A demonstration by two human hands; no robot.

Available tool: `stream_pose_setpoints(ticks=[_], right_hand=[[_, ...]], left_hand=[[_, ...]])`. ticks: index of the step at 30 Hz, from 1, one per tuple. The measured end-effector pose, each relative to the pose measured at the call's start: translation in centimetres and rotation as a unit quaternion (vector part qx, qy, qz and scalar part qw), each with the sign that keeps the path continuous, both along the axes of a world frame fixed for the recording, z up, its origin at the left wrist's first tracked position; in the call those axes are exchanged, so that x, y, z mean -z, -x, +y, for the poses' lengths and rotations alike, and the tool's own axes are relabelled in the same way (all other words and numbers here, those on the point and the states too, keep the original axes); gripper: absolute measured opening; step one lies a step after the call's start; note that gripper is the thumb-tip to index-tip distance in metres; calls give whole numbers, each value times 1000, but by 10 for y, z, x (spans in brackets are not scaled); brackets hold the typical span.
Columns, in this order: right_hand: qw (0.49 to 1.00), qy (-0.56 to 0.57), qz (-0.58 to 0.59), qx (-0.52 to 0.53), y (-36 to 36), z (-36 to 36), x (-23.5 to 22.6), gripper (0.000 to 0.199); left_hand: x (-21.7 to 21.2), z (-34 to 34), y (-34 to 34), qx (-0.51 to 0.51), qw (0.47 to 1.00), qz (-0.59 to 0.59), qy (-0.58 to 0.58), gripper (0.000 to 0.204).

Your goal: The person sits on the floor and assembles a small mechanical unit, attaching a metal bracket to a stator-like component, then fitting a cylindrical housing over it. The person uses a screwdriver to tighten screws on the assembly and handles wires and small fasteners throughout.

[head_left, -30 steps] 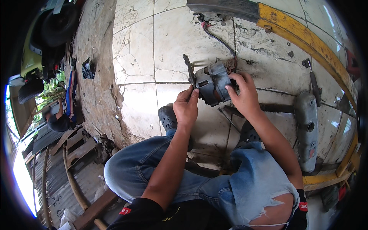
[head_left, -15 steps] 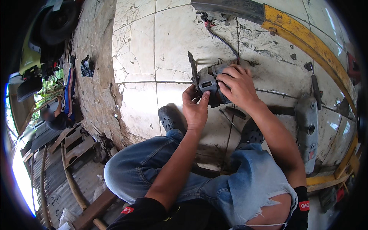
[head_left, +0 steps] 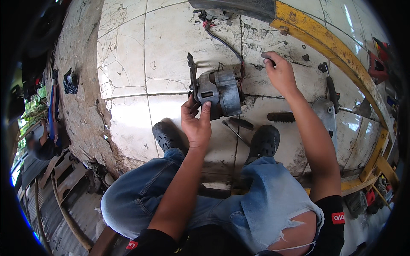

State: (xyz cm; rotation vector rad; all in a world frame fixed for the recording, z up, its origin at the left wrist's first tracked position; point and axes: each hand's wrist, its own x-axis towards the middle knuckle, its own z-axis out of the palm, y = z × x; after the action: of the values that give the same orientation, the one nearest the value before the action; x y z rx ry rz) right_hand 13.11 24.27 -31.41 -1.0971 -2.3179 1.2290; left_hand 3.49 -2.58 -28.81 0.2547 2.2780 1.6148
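A grey electric motor [head_left: 227,91] lies on its side on the tiles in front of me, with a dark flat bracket [head_left: 192,70] at its left end. My left hand [head_left: 197,123] grips the motor's near left side, thumb on the housing and fingers by the bracket. Off to the right of it, apart from the motor, my right hand [head_left: 281,77] is raised with its fingers curled together. Something small and dark shows at its fingertips, too small to name. A black cable [head_left: 226,44] runs from behind the motor to a red-and-black end.
A yellow and black metal frame [head_left: 324,40] curves around the far right. Near my shoes lie a dark-handled tool [head_left: 241,123] and a dark bar [head_left: 280,117]. A dark-handled tool [head_left: 332,93] rests by a grey metal cover [head_left: 323,110]. A person [head_left: 42,145] is at far left.
My right hand has come off the motor and moved away to its right. The left hand keeps its hold. The whole view has shifted, so the scene sits further left.
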Motion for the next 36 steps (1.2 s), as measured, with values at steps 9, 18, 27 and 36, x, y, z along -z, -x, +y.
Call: stream_pose_setpoints(ticks=[9,18,27,36], right_hand=[[982,-109,-142,-64,-16,-6,51,24],[996,-14,-86,7,-30,-6,80,19],[975,-70,-199,-73,-32,-29,61,23],[940,324,109,-12,-3,-84,-38,24]], left_hand=[[0,-1,-3,-16,999,-42,-22,50],[-2,2,-5,-13,999,-29,3,50],[4,-3,-4,-3,1000,-29,4,52],[7,-4,-3,-13,999,-30,-13,49]])
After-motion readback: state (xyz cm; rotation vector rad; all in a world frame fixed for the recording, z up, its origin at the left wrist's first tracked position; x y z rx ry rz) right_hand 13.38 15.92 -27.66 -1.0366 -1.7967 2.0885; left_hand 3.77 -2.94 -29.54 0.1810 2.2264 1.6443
